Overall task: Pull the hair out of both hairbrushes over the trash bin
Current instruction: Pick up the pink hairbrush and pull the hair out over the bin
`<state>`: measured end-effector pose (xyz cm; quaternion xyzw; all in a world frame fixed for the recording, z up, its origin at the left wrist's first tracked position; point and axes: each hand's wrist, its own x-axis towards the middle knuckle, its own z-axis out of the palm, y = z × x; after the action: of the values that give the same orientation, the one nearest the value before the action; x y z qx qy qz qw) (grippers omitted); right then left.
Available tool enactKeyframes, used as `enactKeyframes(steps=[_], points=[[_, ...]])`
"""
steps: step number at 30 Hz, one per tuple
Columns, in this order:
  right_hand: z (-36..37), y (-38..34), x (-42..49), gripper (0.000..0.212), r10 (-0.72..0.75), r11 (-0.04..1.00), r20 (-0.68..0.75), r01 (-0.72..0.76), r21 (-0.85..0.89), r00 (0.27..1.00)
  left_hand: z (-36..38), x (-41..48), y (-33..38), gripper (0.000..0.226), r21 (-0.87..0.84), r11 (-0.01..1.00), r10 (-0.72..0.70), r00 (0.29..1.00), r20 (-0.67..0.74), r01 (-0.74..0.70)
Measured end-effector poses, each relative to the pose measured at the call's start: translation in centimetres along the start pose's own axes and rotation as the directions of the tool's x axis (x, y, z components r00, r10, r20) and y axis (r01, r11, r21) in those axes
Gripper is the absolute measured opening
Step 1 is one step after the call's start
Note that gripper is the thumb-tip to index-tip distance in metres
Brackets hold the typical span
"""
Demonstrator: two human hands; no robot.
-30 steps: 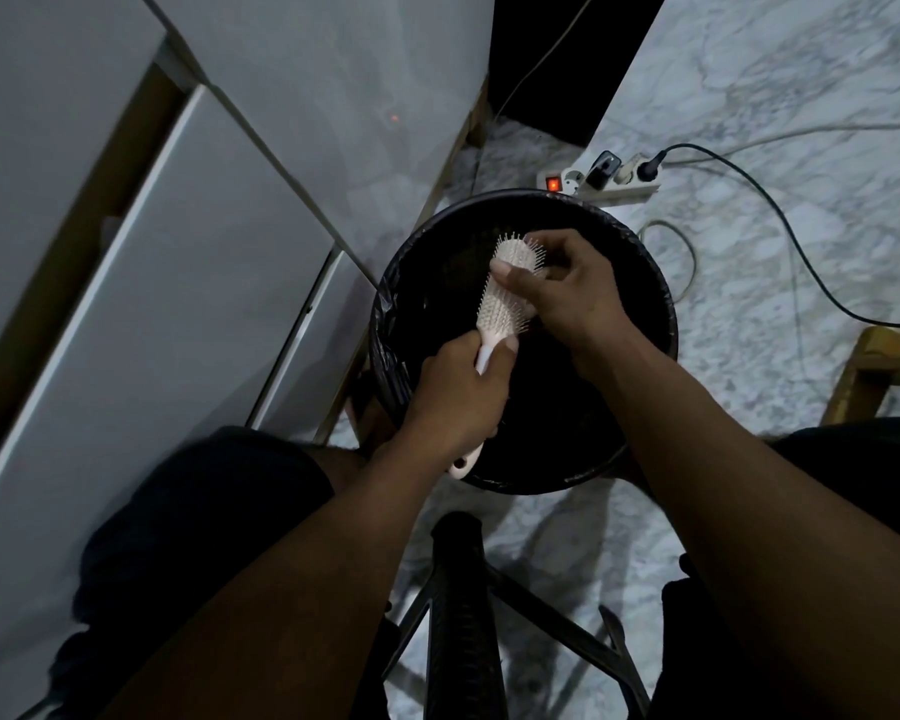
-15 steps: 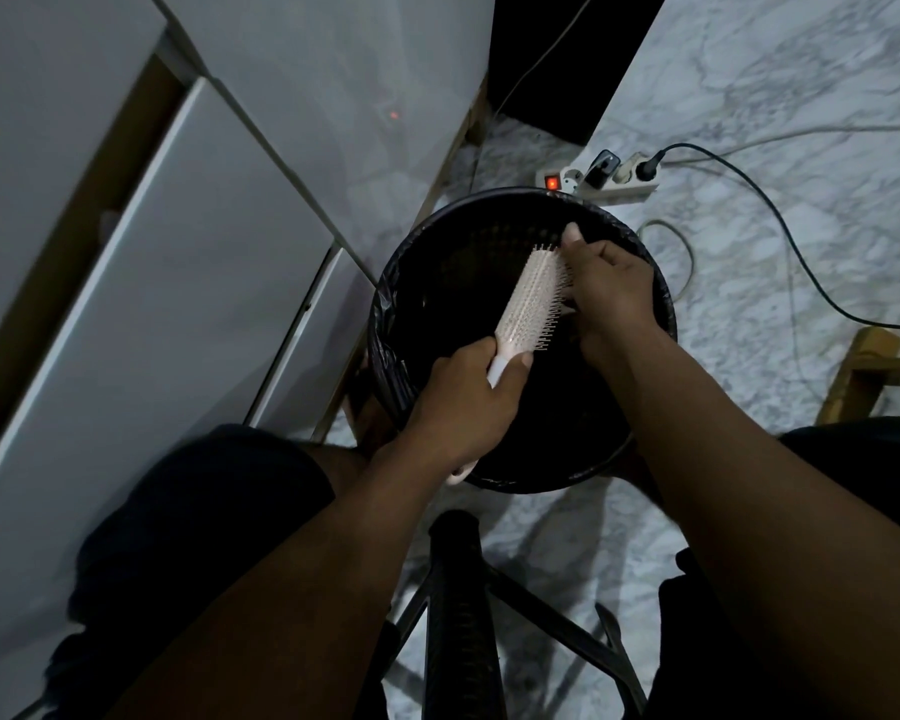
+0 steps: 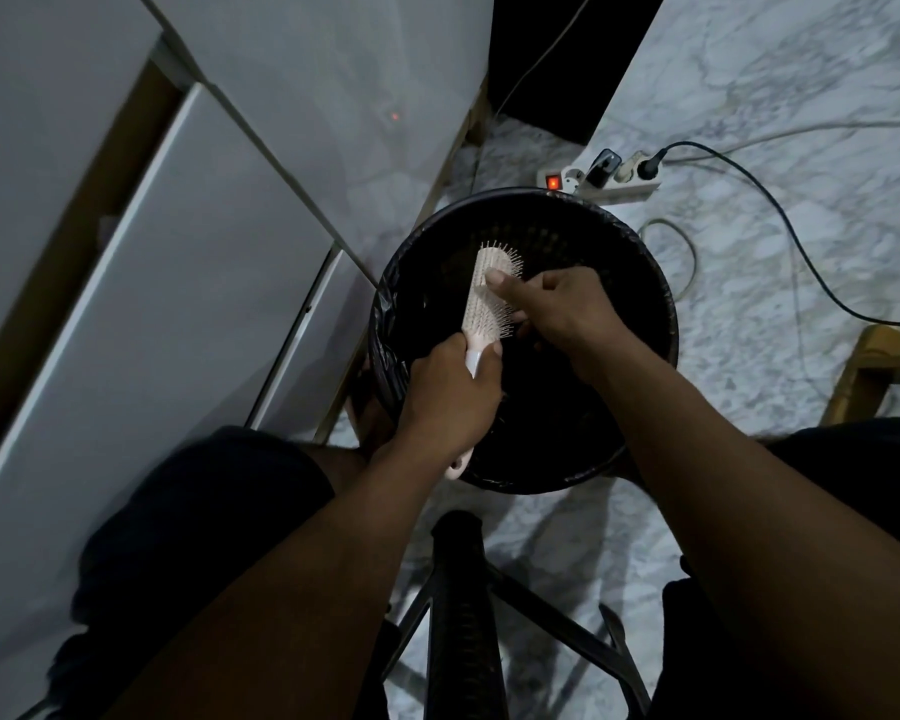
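A pale pink hairbrush (image 3: 481, 298) is held over the black trash bin (image 3: 650, 283), its bristles facing right. My left hand (image 3: 450, 397) grips the handle; the handle's end pokes out below my wrist. My right hand (image 3: 557, 304) lies against the bristles near the head's middle, thumb on the brush's edge and fingers curled into the bristles. Any hair between the fingers is too dark to make out. Only one brush is in view.
White cabinet doors (image 3: 188, 262) stand close on the left. A power strip (image 3: 601, 181) with a red lit switch and cables lies on the marble floor behind the bin. A black chair base (image 3: 463, 615) is between my legs. A wooden leg (image 3: 863, 376) is at right.
The brush has tipped more upright and shifted left. My right hand has moved from the brush's far tip down to the middle of the bristles.
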<state>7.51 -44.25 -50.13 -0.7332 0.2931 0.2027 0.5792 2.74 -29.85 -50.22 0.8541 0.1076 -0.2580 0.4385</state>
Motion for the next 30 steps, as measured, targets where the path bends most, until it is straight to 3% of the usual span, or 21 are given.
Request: enactKeyframes(steps=[4, 8, 10, 12, 17, 21, 30], points=[[0.2, 0.3, 0.3, 0.043, -0.022, 0.995, -0.028, 0.025, 0.098, 0.999, 0.0, 0.0, 0.2, 0.033, -0.044, 0.999, -0.025, 1.000, 0.016, 0.026], [0.0, -0.2, 0.9, 0.028, 0.161, 0.904, -0.049, -0.128, 0.408, 0.986, -0.1, 0.2, 0.5, 0.034, -0.055, 0.998, -0.039, 0.999, 0.001, 0.039], [-0.2, -0.5, 0.6, 0.033, 0.140, 0.929, 0.046, -0.147, 0.340, 0.989, -0.1, 0.2, 0.5, 0.034, -0.052, 0.998, -0.044, 0.999, -0.019, 0.043], [0.5, -0.5, -0.2, 0.037, 0.046, 0.972, 0.123, -0.073, 0.225, 0.991, 0.0, 0.3, 0.4, 0.033, -0.049, 0.997, -0.055, 0.998, -0.024, 0.054], [2.0, 0.4, -0.1, 0.046, -0.064, 0.990, -0.072, 0.073, 0.123, 0.995, -0.3, 0.1, 0.7, 0.025, -0.061, 0.998, -0.033, 0.999, 0.007, 0.033], [1.7, 0.9, 0.4, 0.024, -0.134, 0.987, -0.178, 0.147, 0.063, 0.975, -0.1, 0.2, 0.7, 0.022, -0.061, 0.998, 0.002, 1.000, -0.002, -0.002], [1.3, 0.4, 0.3, 0.038, -0.039, 0.958, -0.204, 0.095, 0.271, 0.978, -0.3, -0.1, 1.2, 0.025, -0.072, 0.996, 0.051, 0.999, 0.002, -0.051]])
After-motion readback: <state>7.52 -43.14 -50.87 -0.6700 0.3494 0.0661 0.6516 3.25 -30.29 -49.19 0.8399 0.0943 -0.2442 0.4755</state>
